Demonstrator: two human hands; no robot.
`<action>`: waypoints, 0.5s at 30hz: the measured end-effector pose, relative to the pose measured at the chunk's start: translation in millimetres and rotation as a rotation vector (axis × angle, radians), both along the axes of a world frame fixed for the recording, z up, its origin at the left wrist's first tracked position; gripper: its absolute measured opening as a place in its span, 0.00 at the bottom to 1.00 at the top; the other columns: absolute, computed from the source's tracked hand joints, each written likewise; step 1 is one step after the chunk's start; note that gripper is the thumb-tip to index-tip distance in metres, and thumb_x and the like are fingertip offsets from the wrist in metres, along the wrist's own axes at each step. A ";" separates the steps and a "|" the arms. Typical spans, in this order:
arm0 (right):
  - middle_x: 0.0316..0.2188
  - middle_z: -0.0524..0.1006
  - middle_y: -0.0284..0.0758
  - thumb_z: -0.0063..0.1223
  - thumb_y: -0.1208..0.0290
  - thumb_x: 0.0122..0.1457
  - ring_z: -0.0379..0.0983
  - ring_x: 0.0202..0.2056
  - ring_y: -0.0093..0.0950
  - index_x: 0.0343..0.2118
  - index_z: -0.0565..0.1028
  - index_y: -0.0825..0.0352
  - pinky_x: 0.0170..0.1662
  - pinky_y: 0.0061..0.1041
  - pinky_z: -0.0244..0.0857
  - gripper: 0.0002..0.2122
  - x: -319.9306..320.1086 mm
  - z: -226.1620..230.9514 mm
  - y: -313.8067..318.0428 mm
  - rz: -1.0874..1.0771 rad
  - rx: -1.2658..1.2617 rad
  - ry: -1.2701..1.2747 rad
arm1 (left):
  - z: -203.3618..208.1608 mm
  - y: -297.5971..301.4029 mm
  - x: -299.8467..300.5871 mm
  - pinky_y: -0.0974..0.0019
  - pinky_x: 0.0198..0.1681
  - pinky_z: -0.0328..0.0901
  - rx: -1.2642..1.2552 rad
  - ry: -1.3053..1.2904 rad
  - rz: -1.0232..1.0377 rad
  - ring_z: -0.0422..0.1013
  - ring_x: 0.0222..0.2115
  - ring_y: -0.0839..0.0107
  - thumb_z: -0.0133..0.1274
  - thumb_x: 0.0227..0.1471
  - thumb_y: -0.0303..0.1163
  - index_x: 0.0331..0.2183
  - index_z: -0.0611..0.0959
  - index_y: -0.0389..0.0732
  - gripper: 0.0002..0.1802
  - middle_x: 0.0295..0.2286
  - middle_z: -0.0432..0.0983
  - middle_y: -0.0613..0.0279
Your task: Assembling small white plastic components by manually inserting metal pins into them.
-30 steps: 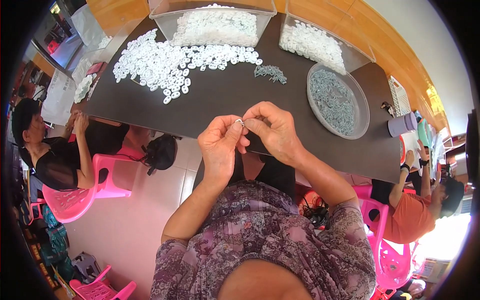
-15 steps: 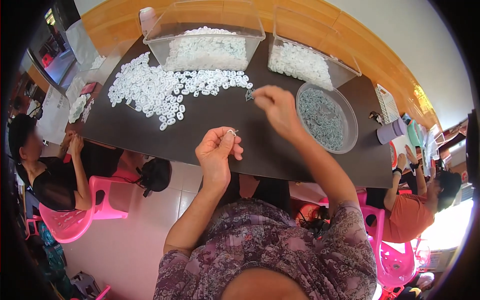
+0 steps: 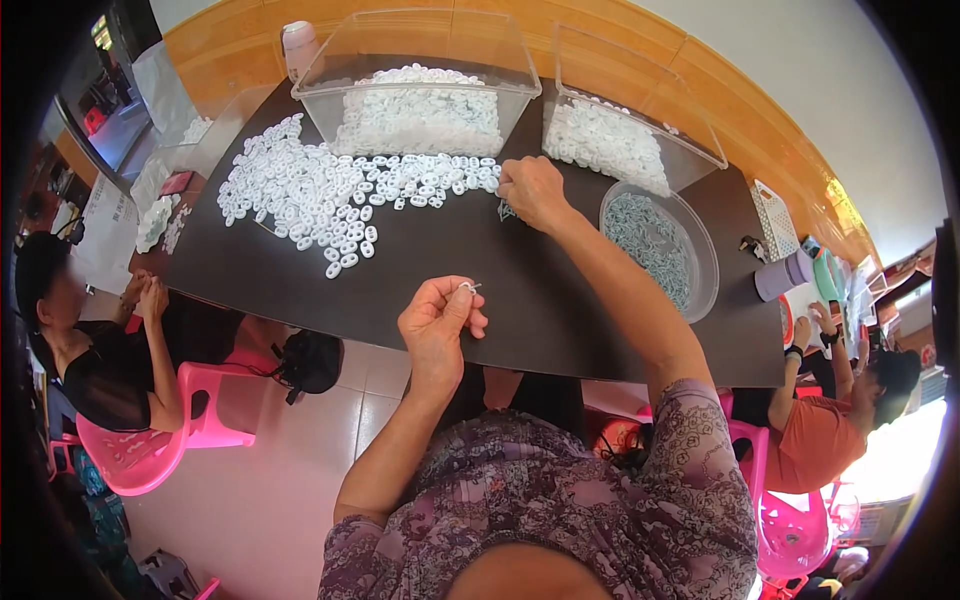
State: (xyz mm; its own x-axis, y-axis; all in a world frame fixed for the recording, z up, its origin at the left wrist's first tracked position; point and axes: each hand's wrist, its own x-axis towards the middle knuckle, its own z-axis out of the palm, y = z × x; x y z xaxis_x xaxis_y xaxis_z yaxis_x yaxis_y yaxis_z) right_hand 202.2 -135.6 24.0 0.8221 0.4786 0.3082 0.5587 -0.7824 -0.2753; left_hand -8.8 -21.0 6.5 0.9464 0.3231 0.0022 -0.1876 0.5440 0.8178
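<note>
My left hand (image 3: 437,322) is closed in a pinch above the near edge of the table. Between thumb and forefinger sits a small white oval piece (image 3: 467,287) with a thin grey screw sticking out of it. My right hand (image 3: 535,192) reaches to the right end of a spread of white two-holed oval pieces (image 3: 300,185). Its fingers are bent down and together, and what the tips hold, if anything, is hidden. A few grey screws (image 3: 507,211) lie on the table just under that hand.
Behind the loose pieces stands a clear plastic bin (image 3: 420,85) of white pieces. A second clear bin (image 3: 690,150) is to its right. Nearer me is a round clear tub (image 3: 708,285) of grey screws. A purple cup (image 3: 783,273) stands far right. People sit at both sides.
My right hand has moved slightly away from me and left, from beside the few loose screws to the edge of the white pieces. My left hand keeps its pinch.
</note>
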 end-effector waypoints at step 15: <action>0.19 0.73 0.29 0.57 0.75 0.47 0.66 0.24 0.16 0.29 0.77 0.69 0.27 0.18 0.59 0.06 -44.4 29.4 3.8 0.206 0.590 0.572 | -0.9 1.6 -3.9 0.73 0.21 0.65 -0.031 -0.012 0.009 0.69 0.18 0.75 0.50 0.54 0.26 0.34 0.76 0.31 0.07 0.25 0.74 0.57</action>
State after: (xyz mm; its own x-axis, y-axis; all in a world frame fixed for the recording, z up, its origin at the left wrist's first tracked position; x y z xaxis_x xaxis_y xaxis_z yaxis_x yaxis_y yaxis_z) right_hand 157.7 -131.9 53.4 0.8412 0.5278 0.1172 0.3247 -0.3197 -0.8901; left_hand -12.7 -19.4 5.6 0.9434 0.3316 0.0031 -0.2020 0.5670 0.7986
